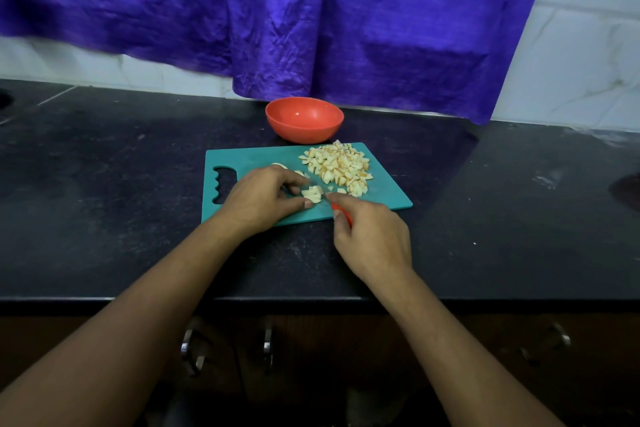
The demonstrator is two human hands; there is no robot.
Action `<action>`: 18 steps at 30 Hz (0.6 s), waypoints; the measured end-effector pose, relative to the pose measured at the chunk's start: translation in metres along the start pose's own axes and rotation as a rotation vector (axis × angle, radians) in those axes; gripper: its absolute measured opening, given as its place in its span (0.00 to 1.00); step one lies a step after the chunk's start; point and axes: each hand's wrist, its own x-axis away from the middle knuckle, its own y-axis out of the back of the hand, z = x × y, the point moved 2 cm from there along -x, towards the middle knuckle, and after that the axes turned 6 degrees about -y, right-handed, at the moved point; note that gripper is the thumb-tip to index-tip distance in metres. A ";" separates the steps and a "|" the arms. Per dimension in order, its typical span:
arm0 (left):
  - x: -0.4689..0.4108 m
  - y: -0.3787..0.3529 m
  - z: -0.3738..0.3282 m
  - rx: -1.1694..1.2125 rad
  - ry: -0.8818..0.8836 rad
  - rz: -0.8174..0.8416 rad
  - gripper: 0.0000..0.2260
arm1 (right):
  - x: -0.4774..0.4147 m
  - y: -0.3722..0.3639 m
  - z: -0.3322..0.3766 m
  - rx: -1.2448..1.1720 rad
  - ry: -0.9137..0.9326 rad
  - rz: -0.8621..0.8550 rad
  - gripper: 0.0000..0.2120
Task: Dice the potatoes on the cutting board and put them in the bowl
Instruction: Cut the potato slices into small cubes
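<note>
Dicing looks mostly done, I'd say: big pile of diced potato (337,166) sits on the far right of the teal cutting board (382,189). Left hand (265,199) pinches a small potato chunk (312,194) near the board's front edge, right hand (372,237) is wrapped round an orange-handled knife (341,212) with its blade at that chunk. Couple of uncut bits (280,166) sit behind the left hand. Orange bowl (304,120) on the desk (104,191) just behind the board has nothing in it yet, so the transfer's all still left.
</note>
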 end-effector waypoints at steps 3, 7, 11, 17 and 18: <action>-0.003 0.000 -0.002 -0.062 -0.017 0.039 0.20 | -0.001 0.003 -0.003 -0.063 -0.056 -0.020 0.18; -0.009 0.001 -0.006 -0.126 -0.021 0.093 0.18 | 0.000 0.003 -0.003 -0.099 -0.075 -0.032 0.19; -0.009 -0.002 -0.008 -0.128 0.028 0.060 0.17 | -0.001 0.003 -0.004 -0.128 -0.076 -0.037 0.19; -0.005 -0.011 -0.017 -0.160 0.117 -0.042 0.14 | 0.003 0.002 0.000 -0.067 -0.019 -0.054 0.20; -0.003 -0.011 -0.019 -0.164 0.129 -0.055 0.14 | 0.003 0.002 0.001 -0.048 -0.008 -0.055 0.20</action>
